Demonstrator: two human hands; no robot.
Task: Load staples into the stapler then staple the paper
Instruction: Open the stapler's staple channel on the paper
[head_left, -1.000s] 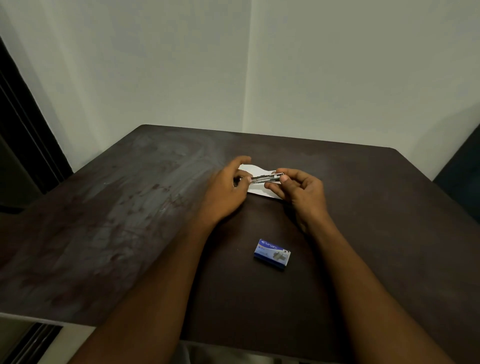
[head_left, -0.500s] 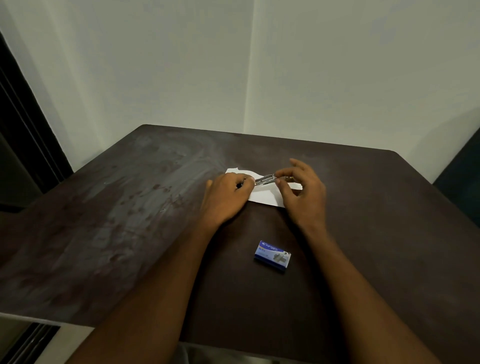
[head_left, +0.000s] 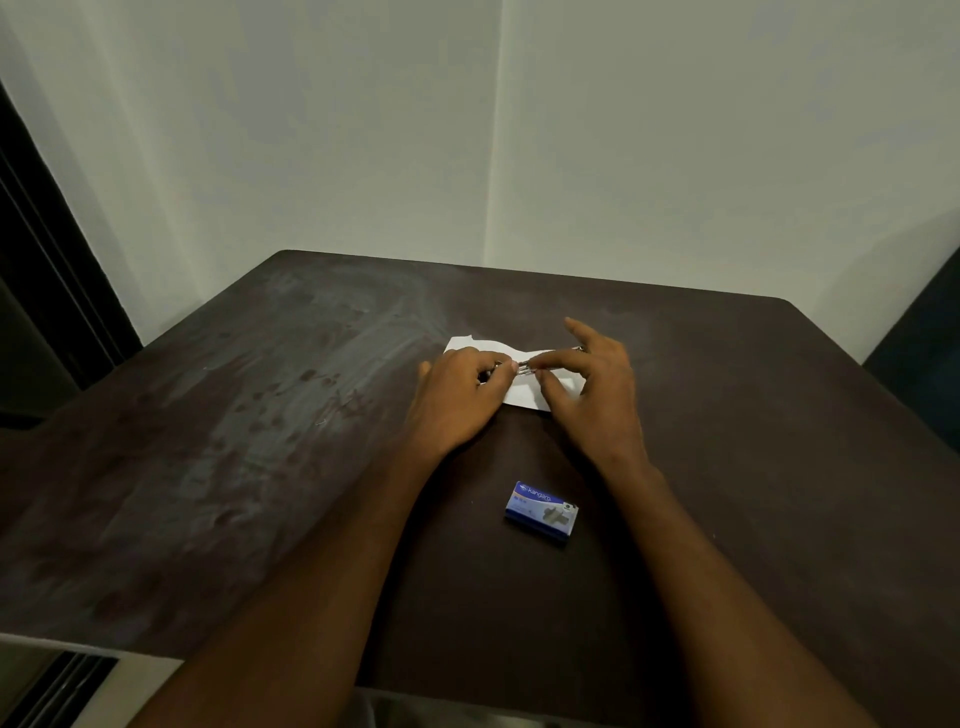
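Two hands meet at mid-frame over the paper (head_left: 519, 397): the left hand (head_left: 457, 400) pinches the stapler (head_left: 530, 365) steady, and the right hand (head_left: 597, 400) has its grip closed on the stapler's far end, likely working the staple channel. Below, on the worktop (head_left: 260, 467), the staple box (head_left: 542, 512) reads "kangaro".

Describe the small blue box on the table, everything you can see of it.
The staple box is a small flat rectangular carton, apparently cardboard, blue with a paler lower panel. White "kangaro" lettering runs along its top edge, and a greyish picture, too small to make out, sits on the face. It looks closed and lies flat on the dark table, turned slightly askew. It sits between the two forearms, nearer the viewer than the hands and paper. Nothing touches it but the table.
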